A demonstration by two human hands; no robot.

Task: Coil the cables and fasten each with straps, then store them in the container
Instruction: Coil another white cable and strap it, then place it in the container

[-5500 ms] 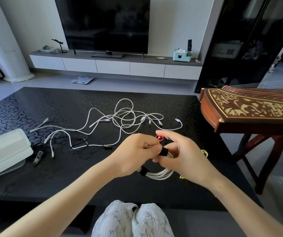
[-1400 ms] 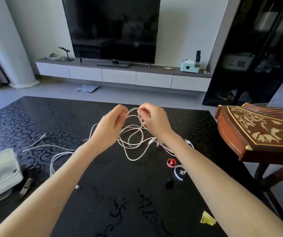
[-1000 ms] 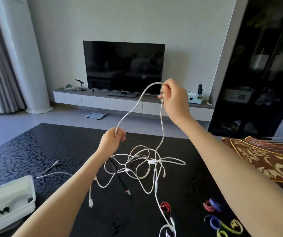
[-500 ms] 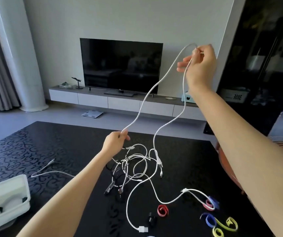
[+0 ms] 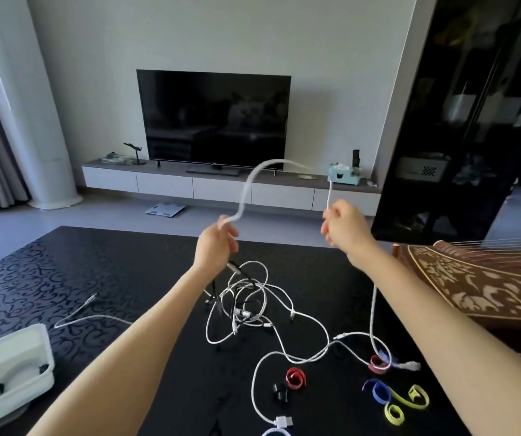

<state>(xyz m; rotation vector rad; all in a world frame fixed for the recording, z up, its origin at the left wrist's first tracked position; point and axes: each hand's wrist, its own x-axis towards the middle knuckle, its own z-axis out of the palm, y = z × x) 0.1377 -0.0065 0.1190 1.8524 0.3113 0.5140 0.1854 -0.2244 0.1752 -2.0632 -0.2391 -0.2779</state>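
My left hand (image 5: 215,247) and my right hand (image 5: 344,225) are raised above the black table (image 5: 64,278), each pinching one white cable (image 5: 246,190) that arches blurred between them. From my right hand the cable drops to the table near the straps. A tangle of white and black cables (image 5: 246,303) lies below my left hand. Loose straps lie at the front right: a red strap (image 5: 296,377), a blue strap (image 5: 377,392) and yellow straps (image 5: 405,404). The white container (image 5: 7,369) sits at the table's left edge with a strapped white coil inside.
A single white cable (image 5: 92,316) lies apart at the left. A carved wooden zither (image 5: 485,284) stands close on the right. Beyond the table are a TV (image 5: 213,119) on a low cabinet and a dark glass cabinet (image 5: 473,121).
The strapped coil went into the container. Both hands then lifted a white cable out of the tangle. My right hand, raised high half a second ago, has dropped level with my left.
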